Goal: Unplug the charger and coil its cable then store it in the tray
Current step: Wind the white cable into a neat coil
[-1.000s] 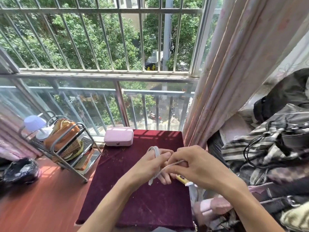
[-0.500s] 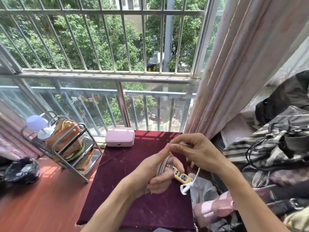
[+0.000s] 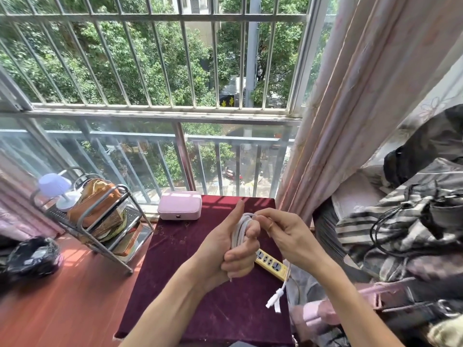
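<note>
My left hand (image 3: 231, 249) is closed around several loops of white charger cable (image 3: 238, 231), thumb pointing up, above the dark red velvet table (image 3: 190, 284). My right hand (image 3: 285, 234) pinches the cable at the top of the coil. The cable's loose end with a white connector (image 3: 274, 298) hangs below my right wrist by the table's right edge. A yellow power strip (image 3: 271, 264) lies on the table under my hands. The charger body is hidden. A pink box (image 3: 179, 205) sits at the table's far edge.
A metal wire rack (image 3: 100, 229) with an orange bag and a small lilac lamp (image 3: 56, 189) stands on the red floor to the left. A black bag (image 3: 31, 256) lies further left. Window bars are ahead, a pink curtain (image 3: 350, 121) and piled clothes (image 3: 400, 234) to the right.
My right hand has carried the cable up and around the left hand, adding loops. The left thumb has lifted upright, and the connector end now dangles lower by the table edge.
</note>
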A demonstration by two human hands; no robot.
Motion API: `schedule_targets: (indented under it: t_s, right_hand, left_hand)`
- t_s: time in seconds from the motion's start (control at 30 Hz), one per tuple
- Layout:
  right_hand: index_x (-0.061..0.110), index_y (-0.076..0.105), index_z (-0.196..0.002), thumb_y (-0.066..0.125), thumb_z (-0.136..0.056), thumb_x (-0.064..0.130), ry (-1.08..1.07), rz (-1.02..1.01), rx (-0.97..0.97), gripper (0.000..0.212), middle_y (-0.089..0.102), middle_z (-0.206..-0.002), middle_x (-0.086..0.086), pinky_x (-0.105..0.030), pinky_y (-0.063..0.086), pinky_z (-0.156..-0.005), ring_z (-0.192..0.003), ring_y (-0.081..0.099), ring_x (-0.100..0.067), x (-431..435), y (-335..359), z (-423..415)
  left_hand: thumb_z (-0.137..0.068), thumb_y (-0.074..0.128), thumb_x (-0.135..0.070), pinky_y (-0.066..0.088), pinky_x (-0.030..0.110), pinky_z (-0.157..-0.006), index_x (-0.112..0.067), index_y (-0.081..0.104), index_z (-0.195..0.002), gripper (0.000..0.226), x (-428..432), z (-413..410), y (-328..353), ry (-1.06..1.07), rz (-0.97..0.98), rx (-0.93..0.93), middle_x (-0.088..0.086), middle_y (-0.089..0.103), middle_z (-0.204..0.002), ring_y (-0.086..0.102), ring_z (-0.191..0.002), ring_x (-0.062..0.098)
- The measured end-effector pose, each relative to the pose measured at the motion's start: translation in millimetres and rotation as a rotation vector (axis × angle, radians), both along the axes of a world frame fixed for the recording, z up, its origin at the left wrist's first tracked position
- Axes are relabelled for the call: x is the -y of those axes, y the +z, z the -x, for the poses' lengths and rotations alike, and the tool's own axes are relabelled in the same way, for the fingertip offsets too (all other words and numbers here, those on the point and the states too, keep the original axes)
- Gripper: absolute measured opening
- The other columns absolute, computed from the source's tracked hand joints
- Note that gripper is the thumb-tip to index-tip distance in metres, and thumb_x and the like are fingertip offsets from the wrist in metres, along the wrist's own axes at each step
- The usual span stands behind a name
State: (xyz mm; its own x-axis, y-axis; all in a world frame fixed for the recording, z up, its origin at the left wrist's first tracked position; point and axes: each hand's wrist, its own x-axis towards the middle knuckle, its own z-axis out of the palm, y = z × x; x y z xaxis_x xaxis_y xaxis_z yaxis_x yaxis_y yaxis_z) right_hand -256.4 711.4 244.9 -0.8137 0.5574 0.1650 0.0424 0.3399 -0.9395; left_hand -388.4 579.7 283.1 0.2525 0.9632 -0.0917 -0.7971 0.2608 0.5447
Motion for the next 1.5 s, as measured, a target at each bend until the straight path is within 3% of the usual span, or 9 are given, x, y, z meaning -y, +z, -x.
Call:
schedule_targets:
  t_s: [0.17,0.3,0.4,0.47,0.67,0.83,1.03,1.33,1.5]
  right_hand:
    - [0.024,0.079,-0.106,0.063,-0.106,0.016,-0.192,-0.100,-0.044,0.017,0.081,-0.098,0.013,-0.022,0.057,-0.085,-0.097,0.076,-0.007,1.8,-4.7,-2.2]
    - [0.021,0.079,-0.106,0.060,-0.108,0.023,-0.122,-0.006,0.010,0.019,0.074,-0.081,0.023,-0.013,0.047,-0.075,-0.078,0.066,0.003,2.5,-3.5,-2.3]
    - [0.027,0.077,-0.103,0.056,-0.107,0.035,-0.113,0.016,0.033,0.023,0.058,-0.068,0.014,-0.025,0.044,-0.062,-0.062,0.050,-0.002,5.9,-7.6,-3.3]
    - [0.026,0.075,-0.098,0.056,-0.109,0.031,-0.092,0.103,0.037,0.022,0.052,-0.066,0.008,-0.036,0.040,-0.054,-0.057,0.044,-0.012,8.8,-12.4,-3.6]
    - [0.039,0.072,-0.081,0.055,-0.110,0.018,0.026,0.124,0.168,0.040,0.058,-0.064,0.006,-0.029,0.042,-0.055,-0.052,0.050,-0.007,26.5,-24.2,-5.4]
    - [0.052,0.057,-0.121,0.063,-0.103,0.025,0.059,0.332,0.152,0.032,0.071,-0.071,0.000,-0.022,0.046,-0.057,-0.055,0.057,-0.008,39.3,-20.9,-15.2]
    - [0.029,0.072,-0.108,0.070,-0.098,0.023,0.208,0.450,0.161,0.012,0.073,-0.078,0.001,-0.020,0.048,-0.059,-0.061,0.059,-0.009,41.9,-0.3,-23.3]
    - [0.022,0.081,-0.099,0.055,-0.093,0.010,0.281,0.521,0.203,0.029,0.069,-0.083,-0.006,-0.021,0.048,-0.073,-0.073,0.059,-0.008,45.3,16.4,-28.1]
    - [0.027,0.079,-0.097,0.072,-0.097,0.035,0.193,0.320,0.171,0.011,0.073,-0.074,0.008,-0.018,0.045,-0.066,-0.069,0.064,-0.006,49.7,16.0,-24.2]
  left_hand:
    - [-0.106,0.029,-0.056,0.012,0.024,-0.032,-0.011,0.049,-0.078,0.057,-3.0,0.0,-6.2,0.006,0.049,-0.035,-0.007,0.041,-0.036,0.022,-0.026,0.009]
    - [-0.105,0.034,-0.050,0.014,0.022,-0.031,-0.011,0.046,-0.077,0.049,-3.9,-2.5,-1.3,-0.017,0.008,-0.003,-0.004,0.026,-0.037,0.018,-0.027,0.010]
    - [-0.105,0.040,-0.044,0.017,0.023,-0.031,-0.013,0.045,-0.076,0.043,-4.9,-3.2,5.0,0.026,-0.032,0.082,-0.003,0.023,-0.038,0.012,-0.027,0.009]
    - [-0.104,0.042,-0.041,0.020,0.023,-0.033,-0.013,0.043,-0.076,0.040,-6.2,-1.8,9.0,0.085,-0.057,0.157,-0.002,0.025,-0.039,0.015,-0.028,0.010]
    - [-0.104,0.046,-0.033,0.031,0.019,-0.037,-0.013,0.054,-0.082,0.031,-10.4,5.6,13.7,0.318,-0.007,0.224,-0.004,0.046,-0.042,0.035,-0.031,0.007]
    - [-0.103,0.047,-0.031,0.040,0.018,-0.040,-0.012,0.061,-0.084,0.030,-14.5,9.3,11.9,0.465,0.051,0.239,-0.006,0.044,-0.049,0.043,-0.036,0.006]
    - [-0.106,0.047,-0.032,0.044,0.019,-0.043,-0.013,0.059,-0.093,0.026,-19.7,11.5,-0.8,0.574,0.137,0.129,-0.005,0.046,-0.059,0.042,-0.042,0.006]
    - [-0.105,0.048,-0.032,0.037,0.019,-0.041,-0.008,0.062,-0.096,0.029,-20.8,8.6,-9.9,0.637,0.169,-0.114,-0.001,0.048,-0.058,0.038,-0.041,0.008]
    - [-0.102,0.052,-0.035,0.036,0.021,-0.043,-0.007,0.064,-0.098,0.031,-22.4,8.5,-14.9,0.671,0.131,-0.218,0.002,0.052,-0.058,0.039,-0.042,0.010]
